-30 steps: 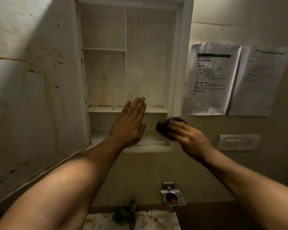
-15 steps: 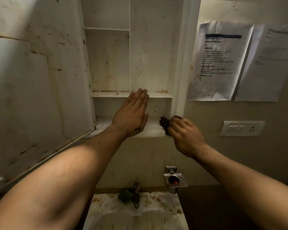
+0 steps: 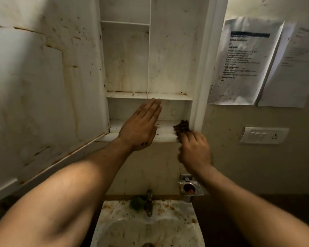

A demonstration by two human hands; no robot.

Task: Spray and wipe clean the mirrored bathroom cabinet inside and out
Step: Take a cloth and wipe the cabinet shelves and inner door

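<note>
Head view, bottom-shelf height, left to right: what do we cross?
open cabinet door → left hand → dark pad → wall switch plate

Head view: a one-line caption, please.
Right hand presses a dark scrub pad onto the open cabinet's bottom ledge; left hand flat alongside.

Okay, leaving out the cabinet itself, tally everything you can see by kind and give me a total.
Hands: 2
Dark scrub pad: 1
Paper sheets on wall: 2
Switch plate: 1
Metal holder: 1
Red piece in holder: 1
Tap: 1
Basin: 1
Green lump by tap: 1
Total: 11
</note>
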